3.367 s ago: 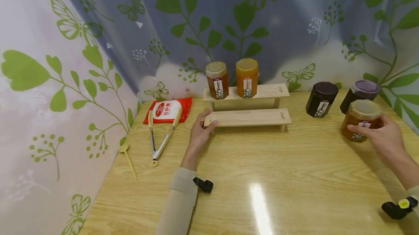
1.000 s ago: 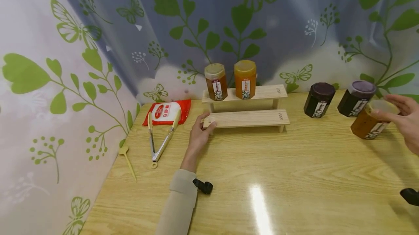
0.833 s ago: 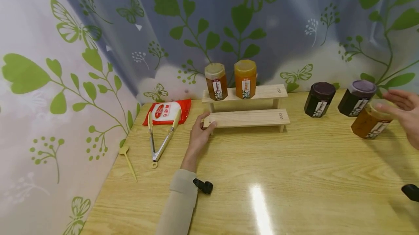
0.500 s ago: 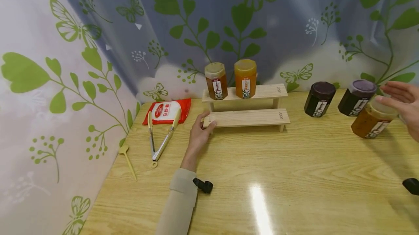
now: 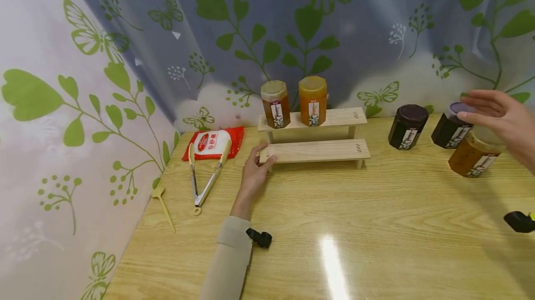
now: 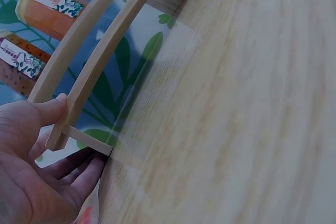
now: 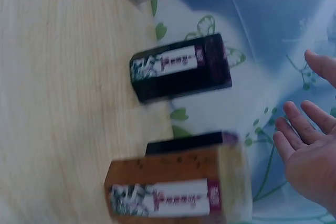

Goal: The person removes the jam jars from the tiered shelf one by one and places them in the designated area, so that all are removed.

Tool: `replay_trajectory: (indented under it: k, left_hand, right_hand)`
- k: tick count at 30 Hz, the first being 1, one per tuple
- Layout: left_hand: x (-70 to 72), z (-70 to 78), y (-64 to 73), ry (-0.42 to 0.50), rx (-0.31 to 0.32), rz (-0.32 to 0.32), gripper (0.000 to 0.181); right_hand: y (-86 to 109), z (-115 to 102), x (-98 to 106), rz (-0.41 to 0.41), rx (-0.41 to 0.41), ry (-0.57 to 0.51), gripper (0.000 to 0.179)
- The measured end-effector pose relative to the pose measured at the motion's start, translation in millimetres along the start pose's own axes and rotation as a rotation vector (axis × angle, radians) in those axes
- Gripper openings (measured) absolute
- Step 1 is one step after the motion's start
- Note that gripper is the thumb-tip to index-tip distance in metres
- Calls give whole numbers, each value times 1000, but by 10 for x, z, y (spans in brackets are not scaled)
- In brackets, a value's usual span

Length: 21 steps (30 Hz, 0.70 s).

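My left hand (image 5: 256, 170) grips the left end of the lower step of a two-tier wooden display rack (image 5: 317, 151), thumb on the front edge. On the upper step stand a reddish-brown jar (image 5: 276, 105) and an orange jar (image 5: 313, 102). My right hand (image 5: 503, 121) hovers above an amber jar (image 5: 472, 153) at the right, holding nothing, fingers spread apart from the thumb. Behind that jar is a dark jar with a purple lid (image 5: 449, 128), its lid partly hidden by the hand. Another dark jar (image 5: 408, 128) stands to its left.
A red and white packet (image 5: 213, 144) lies at the back left, with tongs (image 5: 206, 181) resting partly over it. A yellow spoon (image 5: 163, 202) lies near the left table edge. Patterned curtain (image 5: 234, 35) hangs behind the table.
My right hand first held the amber jar and set it down farther right. It then let go and rose leftward over the jars. My left hand has stayed on the rack.
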<state>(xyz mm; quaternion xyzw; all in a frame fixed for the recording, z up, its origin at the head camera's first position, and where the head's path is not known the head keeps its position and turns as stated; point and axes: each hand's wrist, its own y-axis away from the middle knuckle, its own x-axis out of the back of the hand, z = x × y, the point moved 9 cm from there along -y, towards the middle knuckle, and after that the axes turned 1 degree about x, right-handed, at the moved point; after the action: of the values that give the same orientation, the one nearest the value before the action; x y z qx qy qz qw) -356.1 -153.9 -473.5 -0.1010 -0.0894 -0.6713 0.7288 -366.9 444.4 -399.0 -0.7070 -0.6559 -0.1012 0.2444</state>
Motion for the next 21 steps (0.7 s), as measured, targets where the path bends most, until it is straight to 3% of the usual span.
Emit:
replay_trajectory:
  k: [5,8,21]
  left_hand:
    - [10,-6,0,4,0,2,54]
    - [11,-9,0,1,0,2,54]
    - [8,-23,-6,-15,0,0,53]
  right_hand:
    - [62,-620,-278,-15,6,-17,62]
    - [65,-853,-423,-28,0,-62,58]
    - [-3,-1032,-1001,-226,-3,-96,62]
